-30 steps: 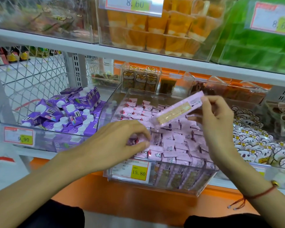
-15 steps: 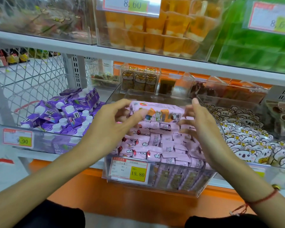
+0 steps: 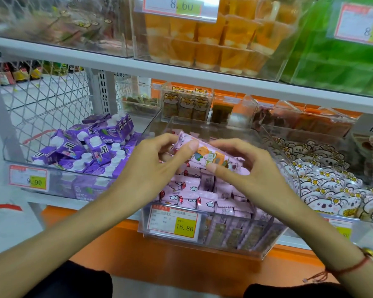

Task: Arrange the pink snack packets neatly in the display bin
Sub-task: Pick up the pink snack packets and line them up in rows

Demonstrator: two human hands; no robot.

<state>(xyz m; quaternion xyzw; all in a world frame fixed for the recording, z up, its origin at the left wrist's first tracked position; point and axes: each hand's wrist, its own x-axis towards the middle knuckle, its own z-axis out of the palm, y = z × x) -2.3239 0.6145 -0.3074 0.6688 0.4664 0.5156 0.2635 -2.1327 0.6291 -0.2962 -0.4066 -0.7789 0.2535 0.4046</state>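
A clear display bin (image 3: 205, 246) on the middle shelf is filled with several pink snack packets (image 3: 194, 190), some lying flat on top and others standing upright along the front wall. One long pink packet (image 3: 211, 157) with a colourful cartoon print hangs above the pile, held at both ends. My left hand (image 3: 157, 166) pinches its left end between thumb and fingers. My right hand (image 3: 243, 168) holds its right end, thumb under the front edge and fingers curled over the back.
A bin of purple cartons (image 3: 91, 155) stands to the left, a bin of white bear-print packets (image 3: 327, 181) to the right. Small clear boxes (image 3: 186, 104) sit behind. The upper shelf (image 3: 181, 72) carries orange and green goods. A price label (image 3: 172, 222) reads 15.80.
My right hand's packet was turned print-up and lowered towards the pile. My left hand left the packets in the bin and took the packet's left end.
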